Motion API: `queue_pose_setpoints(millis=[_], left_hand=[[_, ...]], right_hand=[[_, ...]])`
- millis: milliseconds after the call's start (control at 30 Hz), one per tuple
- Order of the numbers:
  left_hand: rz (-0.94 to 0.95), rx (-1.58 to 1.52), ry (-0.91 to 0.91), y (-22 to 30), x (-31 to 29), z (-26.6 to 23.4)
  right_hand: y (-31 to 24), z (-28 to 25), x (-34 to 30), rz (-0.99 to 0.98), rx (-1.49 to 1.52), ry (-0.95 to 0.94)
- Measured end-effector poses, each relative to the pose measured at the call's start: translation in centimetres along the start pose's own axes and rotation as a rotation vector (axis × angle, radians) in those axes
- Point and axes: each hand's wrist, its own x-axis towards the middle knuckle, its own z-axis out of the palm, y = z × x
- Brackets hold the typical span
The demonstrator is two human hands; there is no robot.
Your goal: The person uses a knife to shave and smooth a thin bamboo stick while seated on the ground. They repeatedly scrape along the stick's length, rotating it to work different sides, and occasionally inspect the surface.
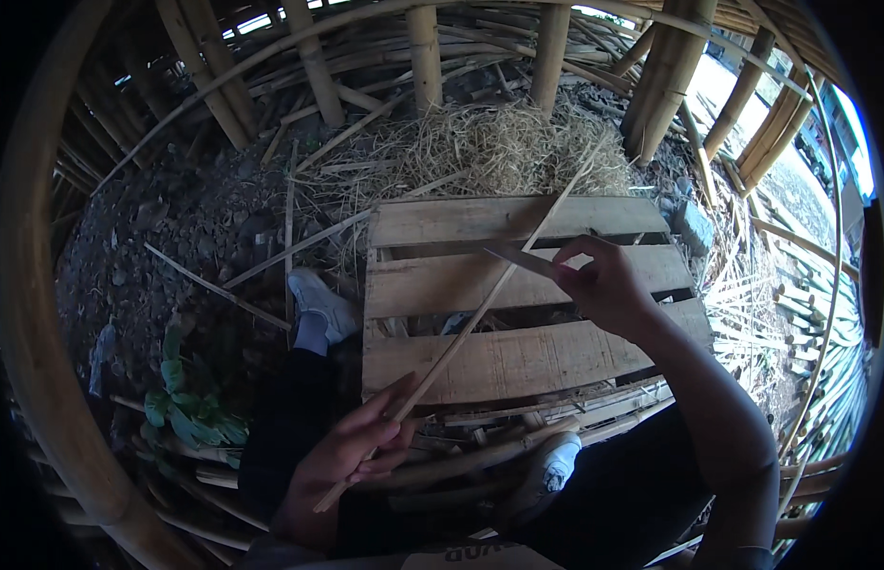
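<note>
1. Bench (442,369): slatted; gaps btwn slats could snag a tip. Air over its L side leaves stroke room.
2. Straw (504,142): beyond bench's far edge.
3. Strip (475,317): runs diag. from outside near-L corner to past far edge.
4. L hand (352,448): fingers closed round strip's lower end, by near-L corner.
5. R hand (601,285): pinching knife, over R half.
6. Knife (524,261): blade across strip; contact unclear. Prob. trimming; next stroke needs firm L grip, fingers clear.
</note>
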Motion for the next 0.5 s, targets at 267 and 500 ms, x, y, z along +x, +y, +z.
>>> queue_pose_setpoints(millis=[267, 500], left_hand=[[-0.086, -0.254, -0.082, 0.1, -1.0, -2.2], [-0.093, -0.201, -0.04, 1.2, -1.1, -2.5]], right_hand=[[0.7, 6.5, 2.4, -0.145, -0.013, -0.01], [-3.8, 5.3, 2.9, 0.022, -0.13, -0.162]])
